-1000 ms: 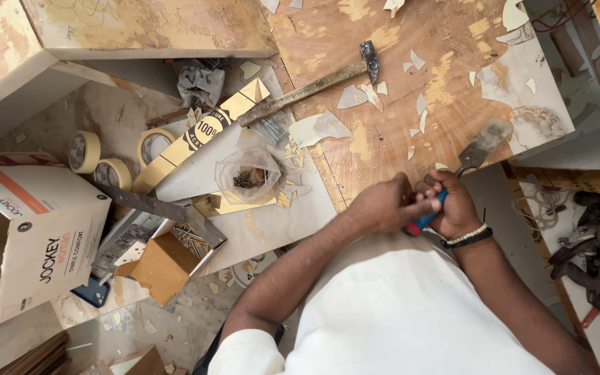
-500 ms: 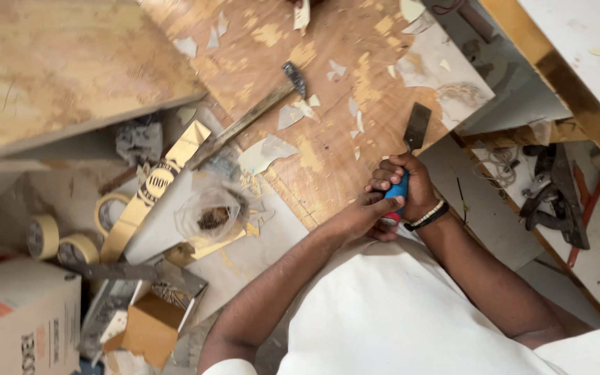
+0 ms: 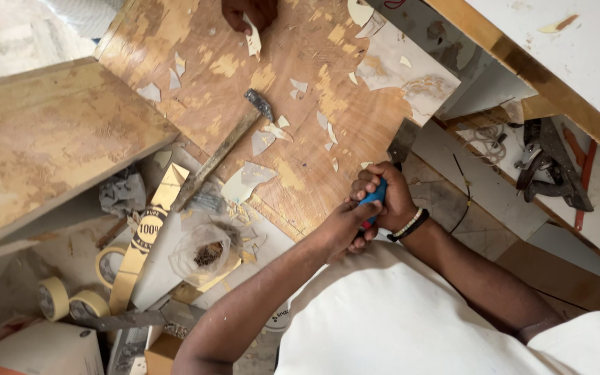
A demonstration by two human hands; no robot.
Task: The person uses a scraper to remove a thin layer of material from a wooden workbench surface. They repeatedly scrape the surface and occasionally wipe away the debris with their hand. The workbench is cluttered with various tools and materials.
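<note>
Mostly the plywood board [image 3: 328,118] fills the view, strewn with pale laminate chips [image 3: 262,142]. On it, toward its left edge, lies a hammer [image 3: 227,149]. At its near edge, left hand [image 3: 345,226] and right hand [image 3: 387,198] clamp together on 1 blue-handled tool [image 3: 373,198].

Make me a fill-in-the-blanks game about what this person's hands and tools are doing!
1. Both hands, the left hand and the right hand, grip one tool with a handle coloured ____.
2. The hammer lies on the wooden ____, and no hand touches it.
3. The right wrist wears a ____.
4. The rolls of tape lie at the picture's bottom ____.

Missing words: blue; board; bracelet; left
</note>
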